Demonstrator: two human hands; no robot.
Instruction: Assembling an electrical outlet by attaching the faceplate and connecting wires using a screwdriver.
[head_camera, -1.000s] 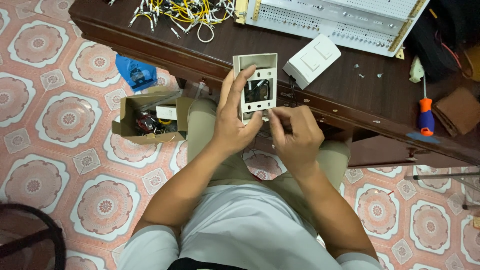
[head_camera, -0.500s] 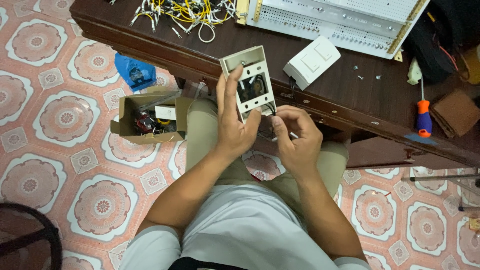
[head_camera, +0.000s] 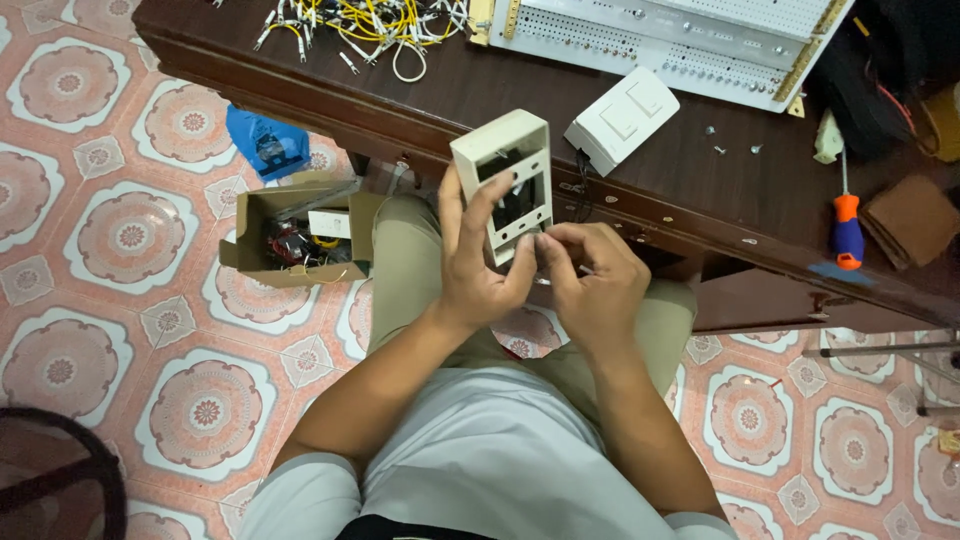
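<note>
My left hand (head_camera: 478, 262) grips a cream plastic switch box frame (head_camera: 505, 180) and holds it upright over my lap, in front of the dark wooden table (head_camera: 480, 95). Its front has rectangular openings and small holes. My right hand (head_camera: 590, 275) pinches at the frame's lower right corner with fingers closed; whatever small part sits between those fingertips is hidden.
On the table lie a white double switch plate (head_camera: 622, 118), a white perforated panel (head_camera: 680, 30), a bundle of yellow and white wires (head_camera: 370, 25), loose screws (head_camera: 730, 145) and an orange-handled screwdriver (head_camera: 846, 222). An open cardboard box (head_camera: 295, 235) and blue bag (head_camera: 265, 140) sit on the tiled floor.
The frame has tilted leftward and risen a little in my left hand. My right hand stayed at its lower corner.
</note>
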